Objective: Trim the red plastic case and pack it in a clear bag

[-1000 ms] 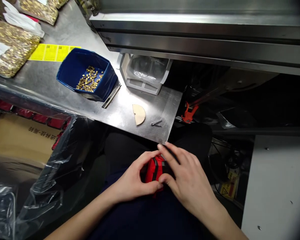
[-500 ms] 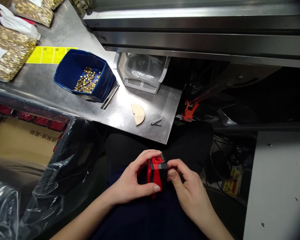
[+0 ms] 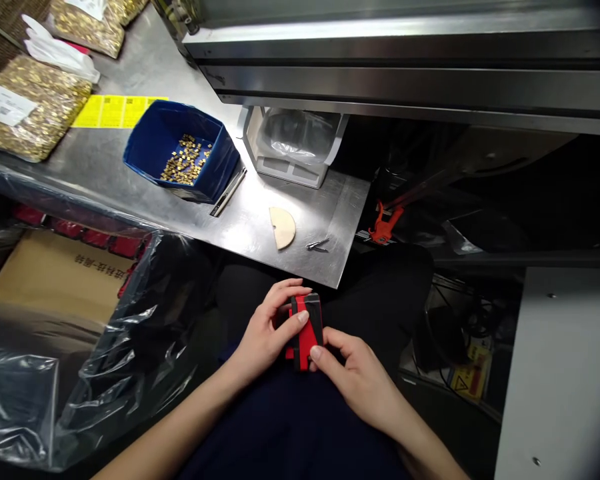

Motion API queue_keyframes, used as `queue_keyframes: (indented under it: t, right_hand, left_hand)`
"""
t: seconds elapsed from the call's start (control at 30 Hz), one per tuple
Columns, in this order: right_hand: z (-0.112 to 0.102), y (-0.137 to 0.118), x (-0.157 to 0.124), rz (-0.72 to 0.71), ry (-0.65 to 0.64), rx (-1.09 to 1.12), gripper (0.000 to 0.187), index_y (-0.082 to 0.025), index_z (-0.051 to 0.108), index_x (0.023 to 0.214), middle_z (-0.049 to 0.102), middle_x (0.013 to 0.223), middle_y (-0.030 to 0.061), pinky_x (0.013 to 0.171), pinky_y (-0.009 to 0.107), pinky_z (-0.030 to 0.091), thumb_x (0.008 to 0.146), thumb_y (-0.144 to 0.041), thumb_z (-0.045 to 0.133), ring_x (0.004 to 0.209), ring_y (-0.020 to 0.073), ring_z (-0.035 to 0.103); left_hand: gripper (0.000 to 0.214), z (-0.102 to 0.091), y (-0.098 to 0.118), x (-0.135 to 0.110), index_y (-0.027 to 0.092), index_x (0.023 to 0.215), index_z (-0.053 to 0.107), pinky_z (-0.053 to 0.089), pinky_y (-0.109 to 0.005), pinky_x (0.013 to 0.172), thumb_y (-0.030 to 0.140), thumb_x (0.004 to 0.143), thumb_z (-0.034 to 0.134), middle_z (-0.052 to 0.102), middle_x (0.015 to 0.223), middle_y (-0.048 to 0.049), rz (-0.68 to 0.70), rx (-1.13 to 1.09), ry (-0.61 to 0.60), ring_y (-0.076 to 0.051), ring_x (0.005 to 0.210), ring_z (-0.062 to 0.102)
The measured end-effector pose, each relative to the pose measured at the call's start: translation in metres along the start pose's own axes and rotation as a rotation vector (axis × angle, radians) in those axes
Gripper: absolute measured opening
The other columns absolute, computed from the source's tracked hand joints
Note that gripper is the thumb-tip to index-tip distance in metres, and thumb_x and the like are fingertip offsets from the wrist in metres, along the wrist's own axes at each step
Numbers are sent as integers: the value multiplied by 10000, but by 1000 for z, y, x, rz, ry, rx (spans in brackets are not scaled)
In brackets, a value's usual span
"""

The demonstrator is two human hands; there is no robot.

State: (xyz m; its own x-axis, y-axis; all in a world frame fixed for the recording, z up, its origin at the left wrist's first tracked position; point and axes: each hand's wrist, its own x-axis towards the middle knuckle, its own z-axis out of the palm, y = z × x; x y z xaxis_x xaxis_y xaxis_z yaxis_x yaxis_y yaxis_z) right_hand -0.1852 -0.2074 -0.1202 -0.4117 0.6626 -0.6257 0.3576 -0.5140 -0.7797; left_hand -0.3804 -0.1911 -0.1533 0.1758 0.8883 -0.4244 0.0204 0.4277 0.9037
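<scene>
Since half a second ago, the red-and-black, block-shaped plastic part (image 3: 306, 339) has turned so that its holed red end is out of sight, and the left hand (image 3: 263, 333) has its thumb farther up the face, while the right hand (image 3: 355, 370) has brought its thumb onto the lower edge.

Largest is the grey, brushed-metal surface (image 3: 310, 207), running from upper left to a corner near the middle, with a broad metal beam (image 3: 405, 87) above its far side. Brown cardboard with dark print (image 3: 60, 273) lies at lower left, partly covered by clear plastic film (image 3: 100, 373). On the surface, an angular blue plastic bin (image 3: 223, 160) stands near a light-grey plastic bin (image 3: 290, 172) containing a clear bag (image 3: 300, 137).

Both hands grasp the part over the person's lap, just off the surface's near edge: the left fingers wrap its upper end, and the right hand pinches it low on the right side. Near the corner lies a pale, flat half-disc (image 3: 284, 229), with a small metal tool (image 3: 319, 245) just beside it. Tiny brass-coloured pieces (image 3: 183, 163) are heaped in the blue bin.
</scene>
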Motion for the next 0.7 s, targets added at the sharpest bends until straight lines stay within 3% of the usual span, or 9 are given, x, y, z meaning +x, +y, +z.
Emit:
queue_keyframes:
  t: [0.17, 0.27, 0.37, 0.47, 0.6, 0.7]
  right_hand:
    - [0, 4, 17, -34, -7, 198, 368, -172, 685, 827, 665, 762, 7, 717, 255, 444, 1027, -447, 545, 735, 151, 594]
    - [-2, 1, 20, -74, -43, 225, 349, -183, 720, 990, 693, 836, 15, 751, 265, 469, 1034, -477, 536, 780, 162, 622]
    - [-3, -2, 19, -126, -50, 62, 249, -235, 705, 1112, 707, 995, 10, 811, 277, 476, 986, -441, 647, 890, 179, 639]
    - [-2, -2, 17, -174, -14, -165, 95, -247, 711, 998, 695, 1000, -9, 816, 276, 451, 945, -326, 716, 917, 179, 631]
    - [0, 0, 18, -179, 23, -192, 130, -225, 691, 883, 692, 876, -23, 752, 269, 427, 987, -290, 648, 802, 155, 617]
    - [-2, 1, 21, -155, 44, -41, 209, -208, 655, 854, 663, 815, -23, 709, 257, 423, 1008, -345, 616, 751, 144, 592]
  left_hand:
    - [315, 5, -2, 10, 232, 1224, 713, 550, -334, 888, 419, 979, 648, 743, 1194, -70, -74, -54, 36, -274, 1081, 683]
    - [295, 7, -3, 14, 234, 1187, 747, 538, -302, 828, 421, 986, 638, 760, 1135, -54, -84, -61, 77, -246, 1011, 687]
    - [322, 7, -6, 15, 231, 1180, 761, 520, -290, 749, 452, 982, 635, 761, 1016, -44, -146, -71, 102, -214, 871, 671]
    - [408, 7, -9, 16, 205, 1209, 743, 493, -286, 673, 516, 975, 618, 736, 903, -37, -245, -134, 116, -192, 750, 628]
    - [512, 4, -11, 15, 221, 1369, 649, 521, -358, 869, 567, 1010, 532, 741, 1021, -51, -325, -136, 32, -225, 905, 661]
    - [502, -1, -9, 11, 259, 1410, 626, 392, -445, 1155, 557, 1051, 441, 670, 1347, -81, -188, -72, -25, -280, 1252, 592]
